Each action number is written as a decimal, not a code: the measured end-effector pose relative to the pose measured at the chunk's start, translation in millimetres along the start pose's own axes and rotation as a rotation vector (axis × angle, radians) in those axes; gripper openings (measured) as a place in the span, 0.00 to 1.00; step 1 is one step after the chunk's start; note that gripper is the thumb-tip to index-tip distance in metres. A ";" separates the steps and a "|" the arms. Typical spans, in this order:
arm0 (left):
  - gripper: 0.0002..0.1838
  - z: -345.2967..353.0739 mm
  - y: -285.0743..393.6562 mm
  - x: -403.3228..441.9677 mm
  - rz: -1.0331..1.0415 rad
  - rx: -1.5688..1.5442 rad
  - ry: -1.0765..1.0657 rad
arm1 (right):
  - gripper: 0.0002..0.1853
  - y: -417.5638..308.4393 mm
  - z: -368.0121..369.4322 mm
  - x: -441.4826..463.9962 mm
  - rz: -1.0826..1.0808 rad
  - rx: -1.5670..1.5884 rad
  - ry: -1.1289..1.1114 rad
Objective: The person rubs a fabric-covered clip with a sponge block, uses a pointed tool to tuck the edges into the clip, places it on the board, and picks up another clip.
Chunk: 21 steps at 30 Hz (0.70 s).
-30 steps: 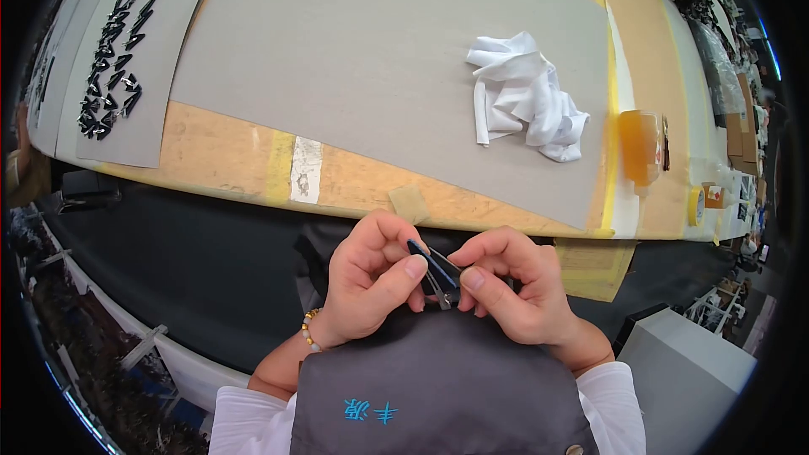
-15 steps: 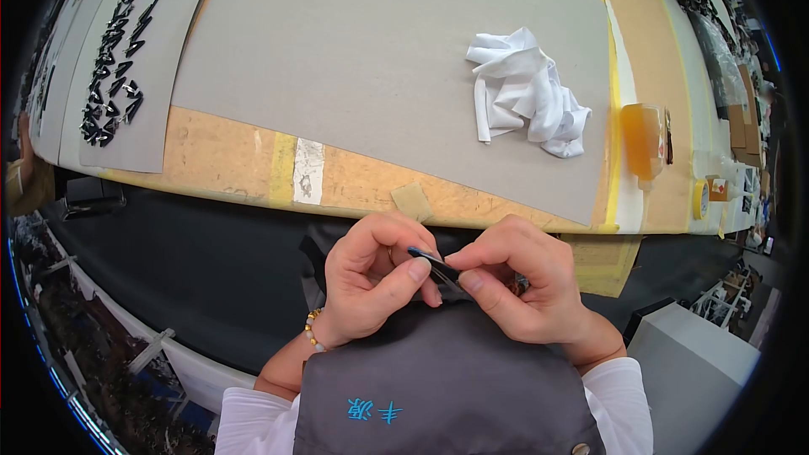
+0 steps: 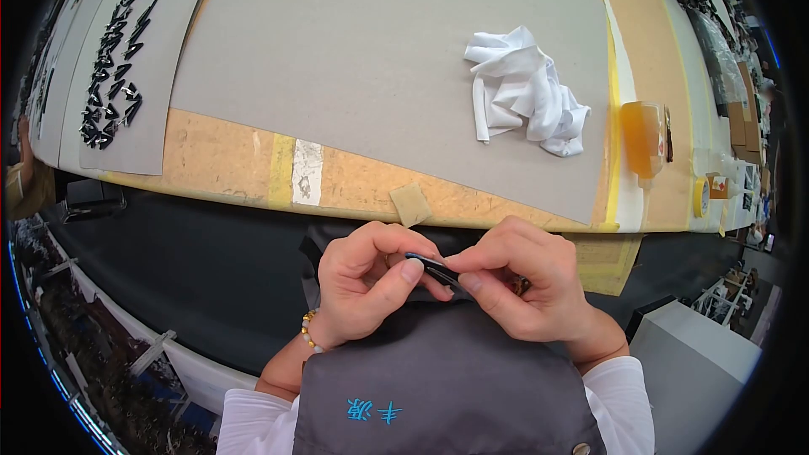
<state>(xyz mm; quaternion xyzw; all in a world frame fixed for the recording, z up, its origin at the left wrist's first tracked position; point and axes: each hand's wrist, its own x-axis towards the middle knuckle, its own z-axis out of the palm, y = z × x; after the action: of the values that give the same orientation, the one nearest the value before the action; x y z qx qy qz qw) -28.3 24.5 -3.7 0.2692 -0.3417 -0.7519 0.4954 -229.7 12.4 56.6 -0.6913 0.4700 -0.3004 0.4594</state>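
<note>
Between my two hands, just off the table's front edge, is a small black clip (image 3: 435,270) with a bluish edge. My left hand (image 3: 371,271) pinches its left end between thumb and fingers. The clip's right end is pinched by the thumb and index finger of my right hand (image 3: 524,280). Part of the clip is hidden by the fingertips. A small tan square (image 3: 410,205) lies at the table edge above my left hand. A crumpled white cloth (image 3: 529,91) rests on the grey sheet (image 3: 337,50).
Several black clips (image 3: 109,76) lie on a grey board at the left. A bottle of orange liquid (image 3: 643,139) and a yellow tape roll (image 3: 700,198) are at the right. Part of another person (image 3: 29,177) shows at the far left. A grey box (image 3: 695,371) stands lower right.
The clip, seen spread open in a V earlier, now looks narrower and lies flatter between my fingers. My right hand has shifted slightly right.
</note>
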 end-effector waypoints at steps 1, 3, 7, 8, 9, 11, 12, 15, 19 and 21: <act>0.09 -0.1 0.2 0.1 -0.001 -0.003 -0.004 | 0.12 0.2 -0.2 0.0 -0.004 -0.013 0.002; 0.09 -1.2 1.2 -0.2 -0.001 0.014 -0.017 | 0.12 0.4 -0.6 0.0 -0.020 -0.042 0.003; 0.08 -2.9 3.3 0.0 0.010 0.054 -0.034 | 0.13 0.6 -1.7 -0.1 -0.050 -0.090 0.005; 0.08 -2.8 3.5 0.4 0.015 0.054 -0.034 | 0.13 0.4 -1.8 0.0 -0.053 -0.098 0.008; 0.08 -3.1 3.6 0.8 0.015 0.058 -0.039 | 0.13 0.8 -1.6 -0.1 -0.060 -0.092 0.010; 0.08 -4.0 4.1 1.2 0.015 0.065 -0.048 | 0.13 1.5 -0.8 -0.2 -0.072 -0.081 0.014; 0.08 -4.4 4.7 1.5 0.015 0.079 -0.049 | 0.13 1.2 -0.5 -0.1 -0.075 -0.094 0.018; 0.08 -4.2 6.4 1.9 0.011 0.107 -0.050 | 0.13 -0.3 -0.4 -0.3 -0.078 -0.134 0.026; 0.08 -5.2 8.3 1.7 0.007 0.149 -0.060 | 0.14 0.1 -1.7 -0.1 -0.105 -0.186 0.015; 0.08 -6.1 8.3 1.6 0.015 0.184 -0.070 | 0.14 0.9 -2.1 0.5 -0.133 -0.213 0.014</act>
<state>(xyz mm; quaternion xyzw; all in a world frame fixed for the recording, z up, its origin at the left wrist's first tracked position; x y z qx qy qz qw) -19.7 19.3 -1.1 0.2847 -0.4285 -0.7225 0.4620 -231.7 11.1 56.6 -0.7637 0.4554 -0.2833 0.3593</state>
